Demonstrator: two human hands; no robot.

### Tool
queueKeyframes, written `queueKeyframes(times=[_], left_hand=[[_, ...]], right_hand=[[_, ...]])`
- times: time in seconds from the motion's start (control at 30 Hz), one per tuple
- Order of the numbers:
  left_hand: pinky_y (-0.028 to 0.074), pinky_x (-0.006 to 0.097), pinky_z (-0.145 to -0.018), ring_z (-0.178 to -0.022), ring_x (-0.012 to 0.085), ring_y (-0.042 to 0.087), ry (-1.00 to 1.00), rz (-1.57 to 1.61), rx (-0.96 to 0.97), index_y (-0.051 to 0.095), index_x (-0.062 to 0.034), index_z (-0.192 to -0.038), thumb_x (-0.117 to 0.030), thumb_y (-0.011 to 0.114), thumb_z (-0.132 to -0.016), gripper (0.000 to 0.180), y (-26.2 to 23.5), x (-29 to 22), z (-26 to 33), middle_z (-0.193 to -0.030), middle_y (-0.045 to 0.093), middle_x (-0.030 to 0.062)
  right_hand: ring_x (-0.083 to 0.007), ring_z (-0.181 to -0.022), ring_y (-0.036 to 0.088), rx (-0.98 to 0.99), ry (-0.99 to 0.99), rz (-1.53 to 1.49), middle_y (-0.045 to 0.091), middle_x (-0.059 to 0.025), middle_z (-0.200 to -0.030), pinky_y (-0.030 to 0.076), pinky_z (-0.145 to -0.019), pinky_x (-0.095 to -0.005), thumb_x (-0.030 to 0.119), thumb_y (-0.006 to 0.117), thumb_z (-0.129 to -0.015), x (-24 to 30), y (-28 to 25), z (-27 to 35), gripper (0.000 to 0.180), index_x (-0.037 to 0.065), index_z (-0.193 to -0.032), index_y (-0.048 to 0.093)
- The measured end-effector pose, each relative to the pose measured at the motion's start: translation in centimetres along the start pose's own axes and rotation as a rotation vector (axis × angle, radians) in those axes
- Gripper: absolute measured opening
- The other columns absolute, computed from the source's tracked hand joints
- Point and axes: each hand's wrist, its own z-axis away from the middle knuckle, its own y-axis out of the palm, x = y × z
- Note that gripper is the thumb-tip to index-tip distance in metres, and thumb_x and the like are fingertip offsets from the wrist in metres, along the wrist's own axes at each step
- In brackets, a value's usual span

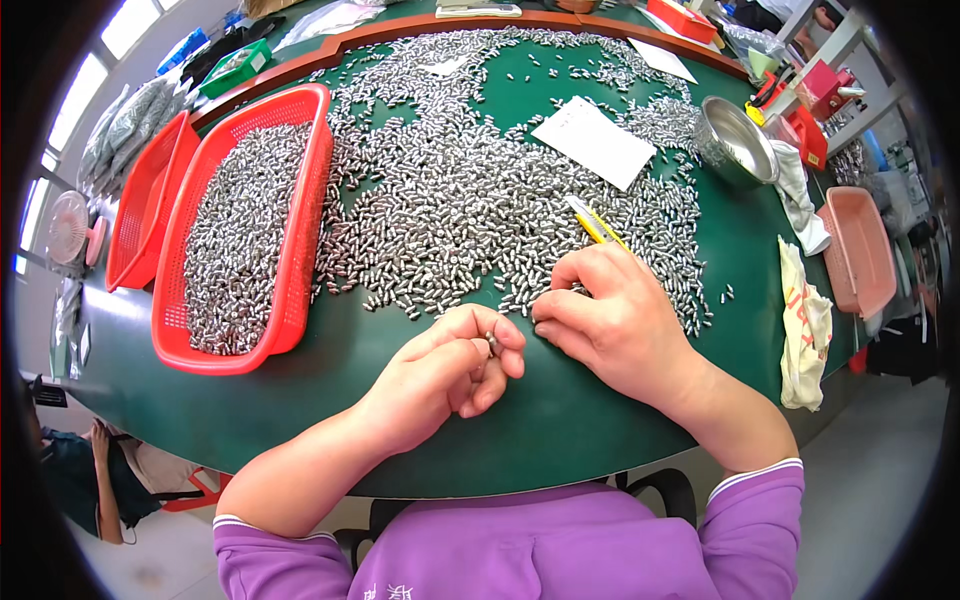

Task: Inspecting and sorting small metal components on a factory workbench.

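My left hand (440, 370) is closed, with one small silver metal piece (493, 343) pinched between thumb and fingers above the table's near part. Close by on its right, my right hand (625, 320) has curled fingers, thumb and forefinger pressed together; anything between them is hidden. A yellow utility knife (600, 222) shows just beyond the right knuckles, its lower end hidden behind the hand. I cannot tell whether it lies on the pieces or is gripped. Ahead of both hands spreads a wide heap of matching small rounded metal pieces (440, 200).
A red perforated basket (318, 190) full of such pieces stands on the left, another red basket (150, 215) beside it. White paper (595, 140) lies on the heap. At right are a steel bowl (740, 140), a pale cloth (805, 330) and a pink tub (858, 250). A wooden strip (390, 35) borders the far side.
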Motion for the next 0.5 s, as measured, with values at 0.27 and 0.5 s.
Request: queueKeyframes(times=[0.27,0.5], left_hand=[[0.033,0.022,-0.052,-0.059,0.0087,0.043,-0.025,-0.033,-0.073,0.052,-0.0045,-0.106,-0.016,0.047,-0.098,0.015,0.17,0.17,-0.02,-0.091,0.058,0.0077],[0.034,0.02,-0.05,-0.06,0.0051,0.046,-0.121,-0.081,0.004,0.05,-0.0055,-0.103,-0.019,0.05,-0.101,0.013,0.17,-0.02,-0.05,-0.088,0.057,0.0023]], right_hand=[[-0.0256,-0.095,0.056,0.121,-0.015,0.047,0.057,-0.0043,-0.097,0.046,-0.083,-0.0388,0.014,0.075,-0.075,0.09,0.01,0.07,0.019,0.01,-0.089,0.064],[-0.0247,-0.091,0.057,0.059,0.023,-0.343,0.058,-0.0041,-0.094,0.046,-0.081,-0.0366,0.02,0.077,-0.077,0.44,-0.15,-0.31,0.018,0.01,-0.087,0.065]])
